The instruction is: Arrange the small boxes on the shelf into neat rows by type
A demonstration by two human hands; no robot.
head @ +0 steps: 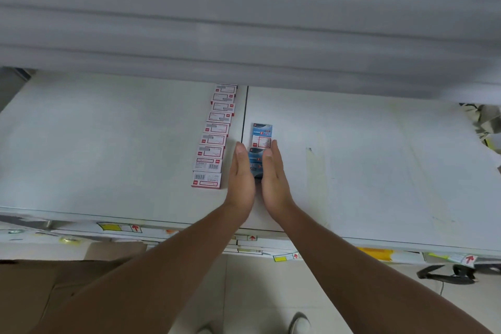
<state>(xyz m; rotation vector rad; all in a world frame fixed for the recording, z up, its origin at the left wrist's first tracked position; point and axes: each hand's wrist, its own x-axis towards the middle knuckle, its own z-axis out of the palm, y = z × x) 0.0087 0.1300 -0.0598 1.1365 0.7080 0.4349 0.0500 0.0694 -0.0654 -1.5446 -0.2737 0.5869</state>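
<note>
A row of several white boxes with red borders (214, 138) runs front to back on the white shelf (108, 144), just left of the seam between its two panels. Right of the seam lies a short row of blue-and-white boxes (261, 134). My left hand (241, 176) and my right hand (273, 176) stand edge-on with straight fingers, one against each side of the blue row's nearer boxes. The nearer blue boxes are partly hidden between my palms.
The blurred underside of a higher shelf (244, 22) overhangs the back. Price labels with red arrows (135, 227) line the shelf's front edge. A brown cardboard box (40, 293) sits on the floor at the left, a black object (447, 274) at the right.
</note>
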